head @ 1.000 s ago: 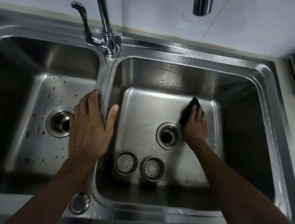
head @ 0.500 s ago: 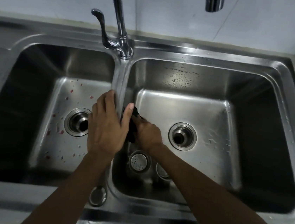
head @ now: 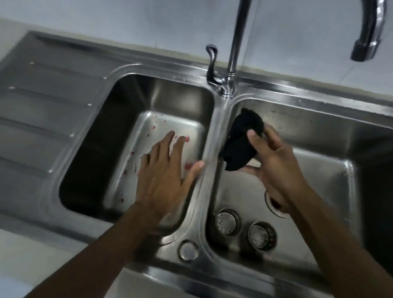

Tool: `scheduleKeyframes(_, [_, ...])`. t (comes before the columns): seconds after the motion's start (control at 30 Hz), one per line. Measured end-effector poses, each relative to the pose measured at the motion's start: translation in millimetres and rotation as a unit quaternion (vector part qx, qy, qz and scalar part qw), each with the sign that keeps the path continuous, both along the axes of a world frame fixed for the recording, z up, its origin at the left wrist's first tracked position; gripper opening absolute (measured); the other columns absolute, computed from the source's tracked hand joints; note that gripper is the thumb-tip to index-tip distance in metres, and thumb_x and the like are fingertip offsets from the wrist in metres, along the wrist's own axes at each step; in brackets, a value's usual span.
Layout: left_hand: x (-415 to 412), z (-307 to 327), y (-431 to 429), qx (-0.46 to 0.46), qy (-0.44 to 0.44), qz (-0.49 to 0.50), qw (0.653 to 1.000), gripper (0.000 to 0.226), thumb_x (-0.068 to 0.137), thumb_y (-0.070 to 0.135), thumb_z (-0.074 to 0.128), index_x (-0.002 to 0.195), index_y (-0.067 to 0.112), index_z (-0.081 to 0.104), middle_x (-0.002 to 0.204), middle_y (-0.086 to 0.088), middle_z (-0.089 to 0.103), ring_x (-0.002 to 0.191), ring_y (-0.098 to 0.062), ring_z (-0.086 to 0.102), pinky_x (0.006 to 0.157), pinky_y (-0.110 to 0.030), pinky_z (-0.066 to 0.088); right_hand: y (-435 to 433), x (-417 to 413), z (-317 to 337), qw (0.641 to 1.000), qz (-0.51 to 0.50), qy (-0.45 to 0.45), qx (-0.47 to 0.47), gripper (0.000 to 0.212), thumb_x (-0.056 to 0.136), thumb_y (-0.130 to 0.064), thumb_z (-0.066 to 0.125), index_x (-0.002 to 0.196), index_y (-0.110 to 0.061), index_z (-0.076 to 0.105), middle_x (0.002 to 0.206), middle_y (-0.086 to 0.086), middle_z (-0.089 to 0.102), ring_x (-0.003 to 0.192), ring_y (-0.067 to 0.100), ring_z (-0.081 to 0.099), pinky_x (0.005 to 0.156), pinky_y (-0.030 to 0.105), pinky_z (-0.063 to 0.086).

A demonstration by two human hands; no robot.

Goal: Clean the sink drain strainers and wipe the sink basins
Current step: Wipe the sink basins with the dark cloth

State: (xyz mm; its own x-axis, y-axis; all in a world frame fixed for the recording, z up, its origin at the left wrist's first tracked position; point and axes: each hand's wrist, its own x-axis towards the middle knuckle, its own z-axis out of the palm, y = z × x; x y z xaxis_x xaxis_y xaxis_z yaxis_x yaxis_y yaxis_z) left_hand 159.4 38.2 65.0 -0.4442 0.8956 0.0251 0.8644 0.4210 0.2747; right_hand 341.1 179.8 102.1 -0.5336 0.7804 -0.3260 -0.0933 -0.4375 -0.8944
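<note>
double steel sink, seen from above

left hand [head: 165,177]: palm down over the left basin [head: 122,106], fingers straight and spread, thumb out toward the divider [head: 212,138]. holds nothing. cannot tell whether the palm touches the basin floor or hangs above it

right hand [head: 277,163]: over the right basin [head: 321,187], close to the divider. thumb and fingers curled round a black cloth [head: 240,141], which is bunched up and sticks out past the fingers toward the far wall of the basin. cloth looks clear of the basin floor

strainers: two, side by side on the floor of the right basin near its front wall. left strainer [head: 226,222] and right strainer [head: 261,236] both lie with their perforated faces showing, close together but apart

right drain [head: 276,205]: only an arc of the rim shows, the rest is behind the right wrist. left basin's drain is hidden under the left hand

red specks [head: 155,125] scattered over the left basin floor, mostly beyond and beside the left fingers

faucet [head: 238,31] rises from the back rim at the head of the divider, its lever [head: 211,62] just to the left of it. spout arcs over the right basin

ribbed drainboard [head: 36,106] left of the left basin. small round cap [head: 188,250] on the front rim, in line with the divider
</note>
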Motion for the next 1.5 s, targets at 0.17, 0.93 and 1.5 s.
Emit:
scheduleKeyframes(0.17, [-86.3, 11.3, -55.8, -0.061, 0.061, 0.019, 0.996, 0.088, 0.098, 0.076, 0.019, 0.158, 0.015, 0.039, 0.166, -0.012, 0.035, 0.147, -0.033, 0.041, 0.111, -0.058, 0.040, -7.8, -55.7, 37.2, 0.991, 0.059, 0.034, 0.119, 0.039, 0.100, -0.022, 0.064, 0.138, -0.022, 0.059, 0.126, 0.001, 0.072, 0.114, 0.022, 0.071, 0.080, 0.044, 0.063])
scheduleKeyframes(0.93, [-234.6, -10.9, -107.4, -0.051, 0.068, 0.044, 0.995, 0.120, 0.078, 0.101, 0.029, 0.160, 0.013, 0.031, 0.168, -0.016, 0.028, 0.149, -0.037, 0.032, 0.117, -0.057, 0.029, -3.1, -363.6, -50.3, 0.757, 0.088, -0.356, 0.540, 0.040, 0.102, -0.027, 0.057, 0.141, -0.017, 0.057, 0.135, 0.008, 0.051, 0.118, 0.024, 0.056, 0.101, 0.035, 0.051])
scheduleKeyframes(1.5, [-240.9, -16.2, -76.6, -0.011, 0.065, 0.036, 0.997, 0.098, 0.088, 0.091, 0.033, 0.158, 0.021, 0.032, 0.167, -0.011, 0.027, 0.153, -0.033, 0.029, 0.119, -0.059, 0.027, 42.0, -234.6, -48.3, 0.659, 0.109, -0.485, 0.565, 0.046, 0.093, -0.010, 0.067, 0.137, -0.008, 0.055, 0.132, 0.024, 0.048, 0.116, 0.041, 0.054, 0.096, 0.050, 0.053])
